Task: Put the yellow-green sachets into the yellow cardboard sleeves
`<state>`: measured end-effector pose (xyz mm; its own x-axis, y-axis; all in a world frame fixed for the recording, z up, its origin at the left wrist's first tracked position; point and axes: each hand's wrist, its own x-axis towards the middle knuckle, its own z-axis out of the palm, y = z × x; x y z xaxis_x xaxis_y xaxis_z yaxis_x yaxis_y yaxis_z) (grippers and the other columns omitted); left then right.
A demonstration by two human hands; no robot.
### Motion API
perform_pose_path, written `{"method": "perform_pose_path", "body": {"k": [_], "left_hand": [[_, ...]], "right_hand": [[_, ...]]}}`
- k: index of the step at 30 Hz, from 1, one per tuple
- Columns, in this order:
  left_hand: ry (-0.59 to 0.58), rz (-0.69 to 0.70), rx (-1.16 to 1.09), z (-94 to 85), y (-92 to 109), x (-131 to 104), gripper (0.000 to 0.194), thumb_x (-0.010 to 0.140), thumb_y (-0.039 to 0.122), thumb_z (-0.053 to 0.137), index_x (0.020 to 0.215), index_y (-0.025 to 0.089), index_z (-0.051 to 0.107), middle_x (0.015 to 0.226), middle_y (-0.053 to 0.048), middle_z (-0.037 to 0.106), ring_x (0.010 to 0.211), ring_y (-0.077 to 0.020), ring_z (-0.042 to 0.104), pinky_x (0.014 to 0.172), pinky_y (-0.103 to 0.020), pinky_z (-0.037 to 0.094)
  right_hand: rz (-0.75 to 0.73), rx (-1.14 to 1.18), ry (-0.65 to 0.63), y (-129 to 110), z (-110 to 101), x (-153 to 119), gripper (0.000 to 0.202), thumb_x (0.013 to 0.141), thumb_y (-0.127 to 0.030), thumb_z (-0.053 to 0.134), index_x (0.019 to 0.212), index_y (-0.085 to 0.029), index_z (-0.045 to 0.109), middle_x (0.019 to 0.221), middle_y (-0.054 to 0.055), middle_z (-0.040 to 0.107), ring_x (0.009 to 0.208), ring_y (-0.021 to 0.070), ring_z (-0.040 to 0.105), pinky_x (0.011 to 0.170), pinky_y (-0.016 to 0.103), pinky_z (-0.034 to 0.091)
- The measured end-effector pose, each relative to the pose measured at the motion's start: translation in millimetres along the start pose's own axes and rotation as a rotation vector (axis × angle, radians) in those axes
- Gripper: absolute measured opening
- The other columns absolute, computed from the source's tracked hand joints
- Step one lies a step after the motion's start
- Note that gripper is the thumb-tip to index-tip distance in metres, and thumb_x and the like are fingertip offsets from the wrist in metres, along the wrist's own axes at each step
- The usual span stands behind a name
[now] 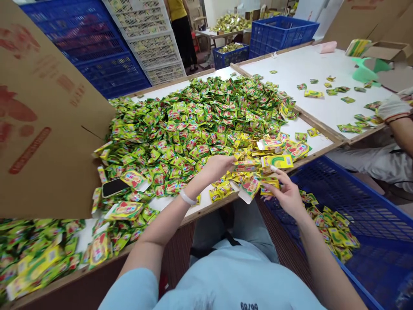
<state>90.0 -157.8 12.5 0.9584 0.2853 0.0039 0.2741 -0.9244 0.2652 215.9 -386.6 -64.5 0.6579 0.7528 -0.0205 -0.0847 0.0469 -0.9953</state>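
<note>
My left hand [217,168] is closed in a pinch at the end of a slim yellow-green printed box [247,165] at the table's front edge. My right hand [287,193] is bent round a yellow packet [269,182], held between thumb and fingers. Its index fingertip, wrapped in white, touches the lower edge of a yellow box with a barcode [280,161]. Just below, another printed box with a white flap [250,189] tilts over the edge. A large heap of green-yellow packets [200,116] spreads behind both hands.
A brown carton [48,116] stands at left, near a phone [114,187] lying on packets. Below the edge at right, a blue crate [374,245] holds packets. A co-worker's gloved hand [389,107] is at far right. Wooden strips [318,125] divide the white table.
</note>
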Motion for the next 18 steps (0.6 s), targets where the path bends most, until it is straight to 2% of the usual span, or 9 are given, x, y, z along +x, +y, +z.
{"method": "perform_pose_path", "body": {"k": [2, 5, 7, 9, 11, 13, 15, 16, 18], "left_hand": [[0.041, 0.103, -0.16, -14.3, -4.9, -18.3, 0.024, 0.096, 0.021, 0.051, 0.105, 0.02, 0.073, 0.099, -0.008, 0.077, 0.092, -0.0223, 0.072, 0.079, -0.029, 0.05], [0.208, 0.122, -0.627, -16.4, -3.5, -44.1, 0.033, 0.098, 0.038, 0.053, 0.123, 0.021, 0.067, 0.1, -0.008, 0.077, 0.093, -0.0208, 0.072, 0.084, -0.03, 0.052], [0.364, 0.116, -0.993, -3.0, 4.1, -59.2, 0.061, 0.09, 0.057, 0.061, 0.14, 0.022, 0.055, 0.12, -0.013, 0.072, 0.113, -0.025, 0.067, 0.095, -0.035, 0.051], [0.43, 0.123, -1.266, 17.2, 15.8, -72.1, 0.082, 0.078, 0.064, 0.072, 0.146, 0.024, 0.047, 0.14, -0.015, 0.061, 0.133, -0.0302, 0.054, 0.106, -0.04, 0.047], [0.435, 0.059, -1.44, 35.4, 27.3, -82.5, 0.07, 0.08, 0.057, 0.073, 0.139, 0.025, 0.054, 0.137, -0.013, 0.062, 0.136, -0.0305, 0.051, 0.111, -0.043, 0.043], [0.515, -0.056, -1.594, 45.1, 34.2, -90.8, 0.046, 0.086, 0.049, 0.07, 0.123, 0.023, 0.062, 0.114, -0.009, 0.071, 0.121, -0.0274, 0.063, 0.108, -0.043, 0.047], [0.563, -0.166, -1.713, 45.7, 35.9, -97.0, 0.039, 0.082, 0.047, 0.074, 0.11, 0.021, 0.064, 0.093, -0.003, 0.07, 0.094, -0.0228, 0.07, 0.095, -0.04, 0.054], [0.515, -0.209, -1.745, 43.8, 36.0, -99.3, 0.042, 0.077, 0.047, 0.078, 0.105, 0.02, 0.064, 0.086, -0.001, 0.067, 0.082, -0.0198, 0.069, 0.085, -0.037, 0.057], [0.288, -0.247, -1.731, 38.6, 37.3, -102.4, 0.046, 0.069, 0.047, 0.084, 0.098, 0.017, 0.063, 0.079, 0.0, 0.064, 0.067, -0.0148, 0.063, 0.068, -0.031, 0.056]], "right_hand": [[0.043, 0.073, -0.11, -15.0, 7.2, 5.5, 0.038, 0.069, -0.041, 0.085, 0.098, -0.021, 0.071, 0.108, 0.008, 0.072, 0.075, 0.0208, 0.072, 0.047, 0.028, 0.061], [0.146, 0.274, -0.206, -27.0, 35.5, 6.4, 0.04, 0.066, -0.041, 0.088, 0.094, -0.021, 0.068, 0.082, 0.001, 0.073, 0.05, 0.0135, 0.063, 0.04, 0.026, 0.057], [0.182, 0.401, -0.196, -27.2, 58.5, -0.4, 0.039, 0.067, -0.042, 0.087, 0.091, -0.021, 0.065, 0.076, -0.001, 0.072, 0.044, 0.0107, 0.06, 0.036, 0.023, 0.053], [0.224, 0.474, -0.221, -24.2, 76.8, -10.7, 0.038, 0.069, -0.044, 0.086, 0.09, -0.022, 0.064, 0.072, -0.003, 0.07, 0.043, 0.0101, 0.059, 0.035, 0.021, 0.052], [0.253, 0.471, -0.25, -22.5, 85.1, -19.3, 0.039, 0.069, -0.045, 0.086, 0.09, -0.021, 0.064, 0.071, -0.003, 0.069, 0.043, 0.0105, 0.059, 0.036, 0.022, 0.054], [0.216, 0.401, -0.188, -26.4, 82.6, -22.1, 0.038, 0.069, -0.043, 0.087, 0.092, -0.02, 0.065, 0.077, -0.001, 0.072, 0.049, 0.0119, 0.063, 0.04, 0.024, 0.057], [0.094, 0.308, -0.052, -37.9, 74.3, -19.1, 0.036, 0.071, -0.039, 0.086, 0.094, -0.02, 0.067, 0.084, 0.001, 0.073, 0.054, 0.0126, 0.066, 0.044, 0.024, 0.059], [0.016, 0.263, 0.002, -46.1, 70.6, -16.2, 0.034, 0.073, -0.038, 0.085, 0.095, -0.02, 0.067, 0.084, 0.001, 0.073, 0.053, 0.012, 0.065, 0.045, 0.024, 0.058], [-0.151, 0.167, 0.033, -64.1, 68.5, -9.8, 0.028, 0.077, -0.035, 0.082, 0.096, -0.021, 0.068, 0.085, 0.001, 0.071, 0.052, 0.0107, 0.061, 0.045, 0.024, 0.056]]}}
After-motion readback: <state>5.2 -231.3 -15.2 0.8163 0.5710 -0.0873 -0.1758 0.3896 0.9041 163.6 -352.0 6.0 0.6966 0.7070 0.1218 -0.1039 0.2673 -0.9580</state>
